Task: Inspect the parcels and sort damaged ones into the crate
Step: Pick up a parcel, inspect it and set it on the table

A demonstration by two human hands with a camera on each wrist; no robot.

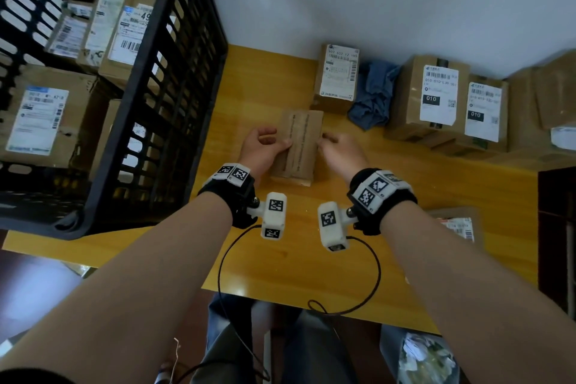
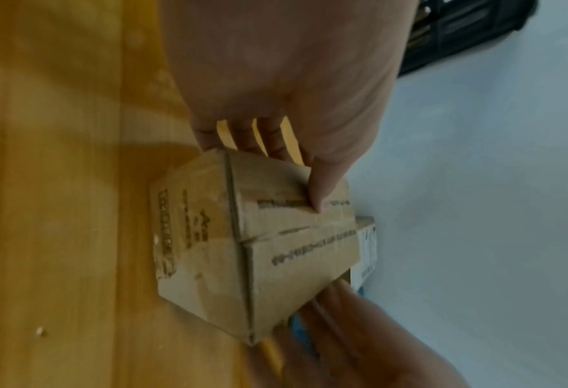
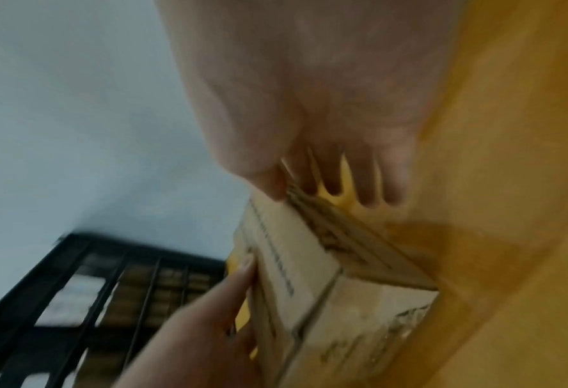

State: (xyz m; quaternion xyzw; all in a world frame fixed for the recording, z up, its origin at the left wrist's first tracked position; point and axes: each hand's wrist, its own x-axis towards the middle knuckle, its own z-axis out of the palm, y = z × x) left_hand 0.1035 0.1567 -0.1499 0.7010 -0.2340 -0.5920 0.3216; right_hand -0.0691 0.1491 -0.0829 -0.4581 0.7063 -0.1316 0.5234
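A small brown cardboard parcel (image 1: pixel 300 146) stands on the yellow wooden table (image 1: pixel 296 262), with creased, scuffed faces in the left wrist view (image 2: pixel 242 252). My left hand (image 1: pixel 274 140) grips its left side, the thumb (image 2: pixel 322 194) pressed on the top face. My right hand (image 1: pixel 327 142) holds the right side, with the thumb (image 3: pixel 272 186) on the top edge of the parcel (image 3: pixel 326 288). The black slatted crate (image 1: pixel 174 97) stands at the left with several labelled parcels inside.
Along the back wall stand a labelled parcel (image 1: pixel 338 78), a crumpled blue cloth (image 1: pixel 372 93) and two more labelled parcels (image 1: pixel 436 93) (image 1: pixel 484 112). Another parcel (image 1: pixel 458 224) lies under my right forearm. A black cable loops over the table's near edge.
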